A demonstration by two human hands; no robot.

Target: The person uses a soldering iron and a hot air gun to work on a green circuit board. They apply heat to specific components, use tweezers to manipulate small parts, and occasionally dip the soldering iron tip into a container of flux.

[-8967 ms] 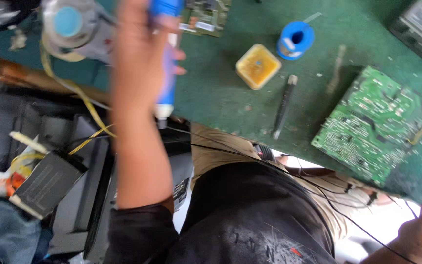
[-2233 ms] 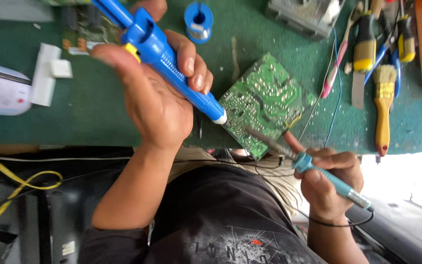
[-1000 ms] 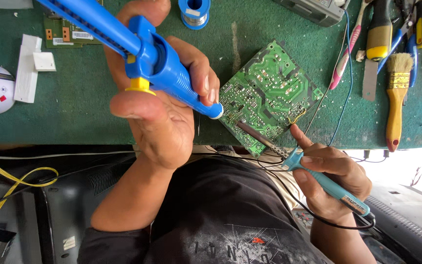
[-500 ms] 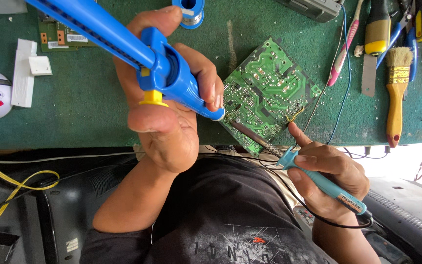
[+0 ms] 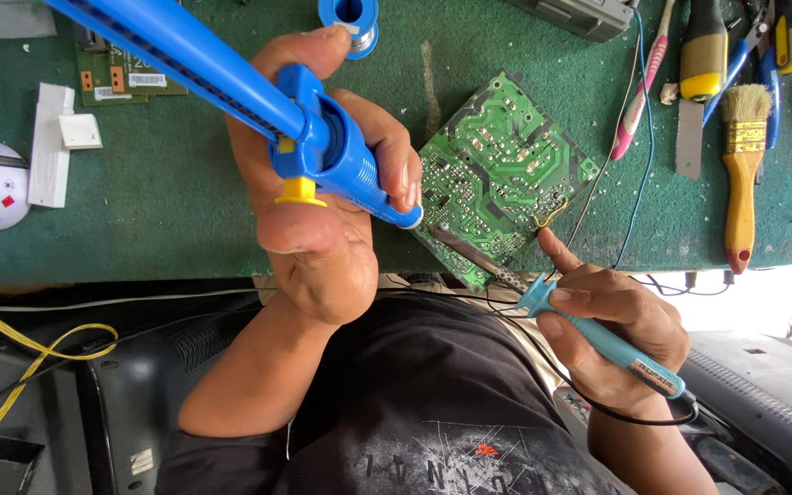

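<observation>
Left hand (image 5: 323,202): clenched round your blue desoldering pump (image 5: 323,151), thumb beside the yellow plunger button, nozzle touching the solder side of the green circuit board (image 5: 497,179).

Right hand (image 5: 611,330): grasping the teal-handled soldering iron (image 5: 598,335) pen-fashion, its dark tip laid on the board's near edge, just beside the pump nozzle.

Circuit board: flat on the green tabletop (image 5: 185,202), tilted diamond-wise, between both hands.

Step in hand, as judged: heating a joint for solder removal. The next move likely calls for nozzle held tight against the joint and a steady iron.

Nearby: paintbrush (image 5: 742,174), solder spool (image 5: 348,14), smaller board (image 5: 116,78).
</observation>
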